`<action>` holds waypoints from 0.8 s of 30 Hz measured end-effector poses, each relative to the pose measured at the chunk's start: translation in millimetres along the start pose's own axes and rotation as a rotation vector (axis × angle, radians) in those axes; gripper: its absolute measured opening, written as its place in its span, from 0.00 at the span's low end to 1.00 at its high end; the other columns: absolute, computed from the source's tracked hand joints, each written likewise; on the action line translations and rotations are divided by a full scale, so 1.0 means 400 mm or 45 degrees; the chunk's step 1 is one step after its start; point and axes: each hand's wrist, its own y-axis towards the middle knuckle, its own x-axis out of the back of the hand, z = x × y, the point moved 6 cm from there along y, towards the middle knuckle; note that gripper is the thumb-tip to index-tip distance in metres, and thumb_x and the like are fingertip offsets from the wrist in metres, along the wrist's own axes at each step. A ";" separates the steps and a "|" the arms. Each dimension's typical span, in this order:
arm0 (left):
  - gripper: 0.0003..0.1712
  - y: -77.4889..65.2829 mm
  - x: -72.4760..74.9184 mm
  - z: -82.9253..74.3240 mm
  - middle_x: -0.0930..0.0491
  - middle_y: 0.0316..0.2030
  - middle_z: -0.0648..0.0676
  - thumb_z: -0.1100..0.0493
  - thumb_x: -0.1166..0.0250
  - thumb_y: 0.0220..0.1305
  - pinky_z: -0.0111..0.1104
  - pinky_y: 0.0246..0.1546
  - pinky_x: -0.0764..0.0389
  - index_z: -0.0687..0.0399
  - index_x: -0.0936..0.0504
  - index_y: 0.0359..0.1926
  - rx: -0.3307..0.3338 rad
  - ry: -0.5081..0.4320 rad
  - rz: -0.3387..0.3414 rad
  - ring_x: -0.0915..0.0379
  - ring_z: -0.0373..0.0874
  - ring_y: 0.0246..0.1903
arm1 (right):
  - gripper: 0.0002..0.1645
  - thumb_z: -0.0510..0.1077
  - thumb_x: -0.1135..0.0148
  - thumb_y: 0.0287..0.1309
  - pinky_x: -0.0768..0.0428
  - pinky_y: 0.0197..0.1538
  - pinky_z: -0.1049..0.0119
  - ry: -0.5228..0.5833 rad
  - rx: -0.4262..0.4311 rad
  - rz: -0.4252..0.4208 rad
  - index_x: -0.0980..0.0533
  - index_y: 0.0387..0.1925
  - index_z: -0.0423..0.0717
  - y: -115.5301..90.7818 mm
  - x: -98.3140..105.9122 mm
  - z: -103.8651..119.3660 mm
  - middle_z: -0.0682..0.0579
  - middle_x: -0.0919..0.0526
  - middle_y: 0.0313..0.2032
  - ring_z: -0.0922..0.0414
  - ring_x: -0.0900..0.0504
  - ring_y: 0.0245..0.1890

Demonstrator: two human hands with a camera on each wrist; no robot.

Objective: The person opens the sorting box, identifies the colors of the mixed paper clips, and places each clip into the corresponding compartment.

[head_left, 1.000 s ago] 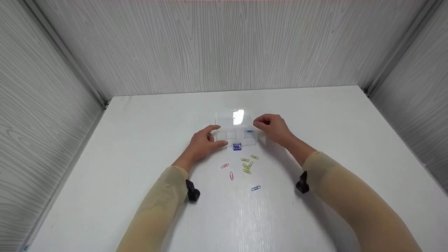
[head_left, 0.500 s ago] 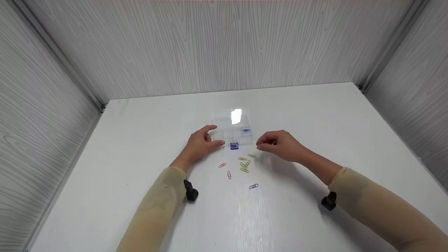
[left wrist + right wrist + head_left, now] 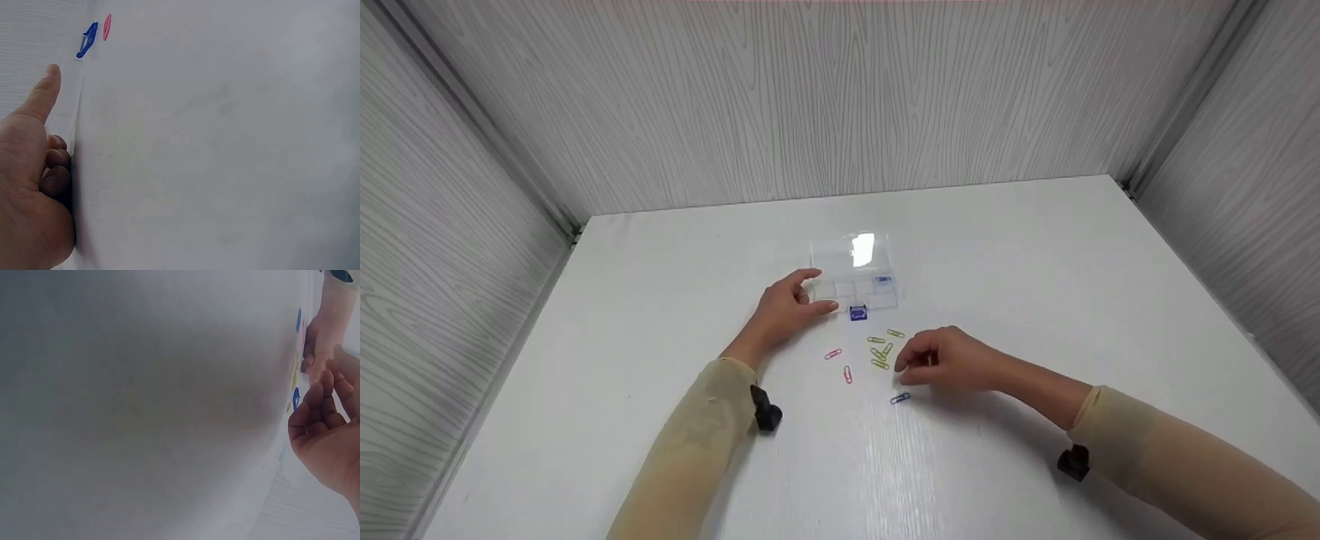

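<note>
My left hand (image 3: 786, 309) grips the left end of a clear plastic compartment box (image 3: 891, 301), thumb at the front edge and index finger at the back. The box's see-through lid (image 3: 834, 255) lies folded back. A blue-purple latch (image 3: 858, 313) sits at the front, also seen past the left thumb (image 3: 48, 93) in the left wrist view. Blue clips (image 3: 883, 279) lie in the back right compartment. My right hand (image 3: 949, 361), fingers loosely curled and holding nothing, hovers just above a blue paper clip (image 3: 900, 398), beside several yellow-green paper clips (image 3: 880, 364).
Two pink paper clips (image 3: 832, 354) lie on the white table (image 3: 697, 262), left of the yellow-green ones. A grey wood-grain panel (image 3: 840, 97) stands behind the table, with side panels (image 3: 442, 247) at left and right. Black cameras (image 3: 767, 415) sit on both wrists.
My right hand has moved from the box's right side toward me, down to near the loose blue paper clip. The left hand stays at the box. The view shifts slightly.
</note>
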 end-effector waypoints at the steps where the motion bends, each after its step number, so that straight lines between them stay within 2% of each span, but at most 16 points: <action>1: 0.45 0.000 0.000 0.000 0.28 0.31 0.50 0.40 0.22 0.63 0.37 0.38 0.29 0.45 0.27 0.76 -0.001 0.000 0.000 0.34 0.43 0.30 | 0.06 0.46 0.25 0.65 0.23 0.40 0.67 -0.007 0.002 0.017 0.11 0.43 0.58 -0.001 -0.006 0.001 0.61 0.14 0.36 0.58 0.21 0.37; 13: 0.44 -0.003 0.003 -0.001 0.28 0.31 0.50 0.40 0.22 0.63 0.37 0.39 0.29 0.44 0.27 0.76 -0.013 -0.004 -0.005 0.34 0.43 0.31 | 0.09 0.44 0.22 0.62 0.22 0.48 0.66 -0.022 0.061 0.101 0.10 0.43 0.57 0.004 -0.037 -0.014 0.61 0.14 0.41 0.58 0.20 0.42; 19: 0.44 -0.001 0.001 0.000 0.28 0.31 0.49 0.40 0.22 0.63 0.37 0.39 0.29 0.44 0.27 0.76 -0.010 -0.004 -0.012 0.34 0.43 0.31 | 0.10 0.46 0.21 0.60 0.23 0.49 0.65 -0.050 0.063 0.114 0.10 0.43 0.62 0.003 -0.043 -0.024 0.62 0.16 0.40 0.58 0.22 0.43; 24: 0.44 0.000 0.002 -0.001 0.28 0.31 0.49 0.40 0.22 0.63 0.37 0.38 0.29 0.45 0.27 0.76 -0.009 0.007 -0.008 0.33 0.43 0.30 | 0.11 0.44 0.20 0.60 0.22 0.49 0.65 -0.048 0.071 0.118 0.10 0.43 0.63 0.001 -0.044 -0.029 0.62 0.16 0.40 0.58 0.21 0.43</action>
